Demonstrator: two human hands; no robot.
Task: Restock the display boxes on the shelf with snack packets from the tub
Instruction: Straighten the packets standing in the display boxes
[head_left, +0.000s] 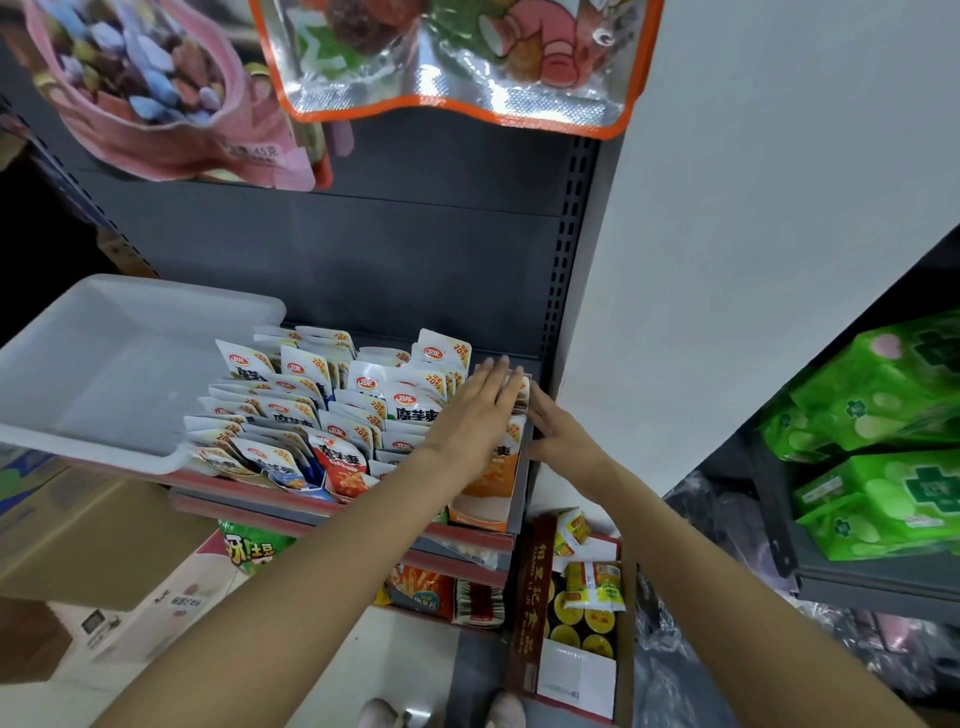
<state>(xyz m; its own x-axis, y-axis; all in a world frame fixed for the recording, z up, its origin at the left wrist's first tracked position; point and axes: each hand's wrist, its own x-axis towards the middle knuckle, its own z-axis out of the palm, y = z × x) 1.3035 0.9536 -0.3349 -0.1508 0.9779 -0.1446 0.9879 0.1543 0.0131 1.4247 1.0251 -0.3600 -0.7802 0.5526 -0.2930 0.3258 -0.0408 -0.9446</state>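
Several white snack packets (332, 410) stand in rows in display boxes on the dark shelf (332, 512). At the right end is an orange display box (493, 499). My left hand (475, 415) lies flat with straight fingers on top of the packets in that box. My right hand (558, 434) presses against the box's right outer side, fingers straight. A translucent white tub (104, 358) sits on the shelf at the left, its visible inside bare.
Large snack bags (457, 57) hang above on the dark back panel. Lower shelves hold more snacks (421, 587). An open carton of yellow packets (587, 597) stands on the floor at the right. Green packs (883, 436) fill a shelf far right. Cardboard boxes (78, 535) stand at the left.
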